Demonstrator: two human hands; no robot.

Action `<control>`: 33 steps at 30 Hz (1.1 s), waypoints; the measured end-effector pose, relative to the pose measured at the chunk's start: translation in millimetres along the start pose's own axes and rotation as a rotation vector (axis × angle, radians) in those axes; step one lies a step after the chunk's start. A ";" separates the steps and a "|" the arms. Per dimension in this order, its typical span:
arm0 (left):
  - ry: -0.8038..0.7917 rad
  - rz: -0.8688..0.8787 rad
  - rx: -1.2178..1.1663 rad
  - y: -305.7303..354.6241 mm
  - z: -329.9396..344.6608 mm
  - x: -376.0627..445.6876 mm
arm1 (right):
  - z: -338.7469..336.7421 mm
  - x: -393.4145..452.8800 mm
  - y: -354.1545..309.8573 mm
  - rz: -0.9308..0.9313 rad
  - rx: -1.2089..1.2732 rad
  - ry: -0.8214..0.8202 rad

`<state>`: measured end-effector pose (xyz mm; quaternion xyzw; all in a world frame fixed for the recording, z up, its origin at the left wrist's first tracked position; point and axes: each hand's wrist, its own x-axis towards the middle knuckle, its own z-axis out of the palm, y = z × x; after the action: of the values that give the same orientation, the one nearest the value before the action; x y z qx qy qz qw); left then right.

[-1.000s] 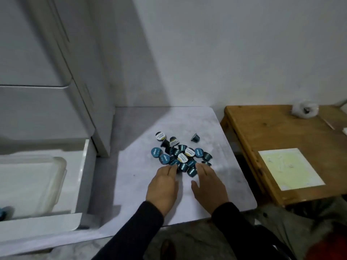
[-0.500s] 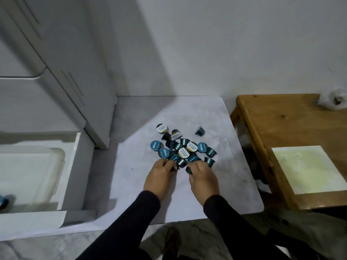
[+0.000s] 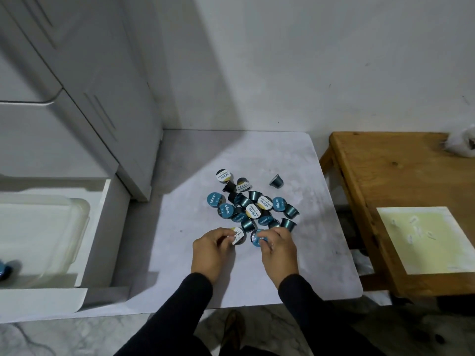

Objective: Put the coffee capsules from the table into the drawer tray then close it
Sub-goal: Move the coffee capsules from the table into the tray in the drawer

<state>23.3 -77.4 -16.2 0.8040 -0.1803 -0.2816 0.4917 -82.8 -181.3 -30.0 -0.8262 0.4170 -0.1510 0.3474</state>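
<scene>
**Both hands pinching capsules at the near edge of the pile**

I am watching through the head camera, looking down on the white table [image 3: 321,273]. The pile of coffee capsules [image 3: 253,206] is lying near the table's middle, teal and dark cups mixed, some lid-up showing blue or white-and-yellow foil, some tipped on their sides. One lone capsule [image 3: 277,180] is lying apart from the heap, toward the far right, on its side.

The left hand [image 3: 212,249] is sitting at the near edge of the pile. Its fingers are curling round a white-lidded capsule [image 3: 237,235], pinching it between thumb and fingertips, lid tilted toward the camera. The right hand [image 3: 279,249] is just beside it, fingers curled and clamped on a blue-lidded capsule [image 3: 256,237]. The two held capsules are nearly touching each other. I cannot tell whether either is resting on the table.

The drawer [image 3: 95,227] is standing open to the left of the table, below the white cabinet [image 3: 84,98]. The clear plastic tray [image 3: 64,227] is sitting inside it. One teal capsule in the tray [image 3: 4,270] is showing at the left frame edge, partly cut off.

To the right, a wooden table [image 3: 401,176] is carrying a pale yellow sheet [image 3: 424,237] and a crumpled white bag [image 3: 461,145] at its far corner.
</scene>
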 end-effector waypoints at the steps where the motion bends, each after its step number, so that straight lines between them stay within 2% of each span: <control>1: -0.004 -0.011 -0.004 0.6 -0.8 1.0 | -0.5 1.9 -0.9 0.029 0.004 -0.017; 7: -0.077 0.013 0.050 10.2 -12.6 5.5 | -7.9 12.5 -12.3 0.105 0.100 -0.097; 12: -0.061 0.134 0.167 40.0 -40.6 10.5 | -30.5 25.4 -40.1 -0.107 0.127 -0.053; 17: -0.050 0.254 0.273 80.8 -102.3 10.2 | -45.8 40.4 -99.3 -0.063 0.248 -0.171; 21: -0.084 0.287 0.330 100.6 -180.1 8.3 | -40.4 40.9 -164.8 -0.161 0.269 -0.244; 26: -0.165 0.272 0.466 85.8 -294.9 10.2 | -3.1 27.1 -253.5 -0.327 0.207 -0.459; 30: -0.231 0.213 0.586 47.8 -372.7 20.5 | 61.1 13.1 -314.6 -0.407 0.128 -0.611; 33: -0.349 0.167 0.623 16.4 -409.8 32.6 | 114.1 6.1 -346.3 -0.453 0.038 -0.718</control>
<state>306.6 179.1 136.2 0.8376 -0.4038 -0.3047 0.2062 184.7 7.2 130.8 -0.8906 0.0748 0.0660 0.4438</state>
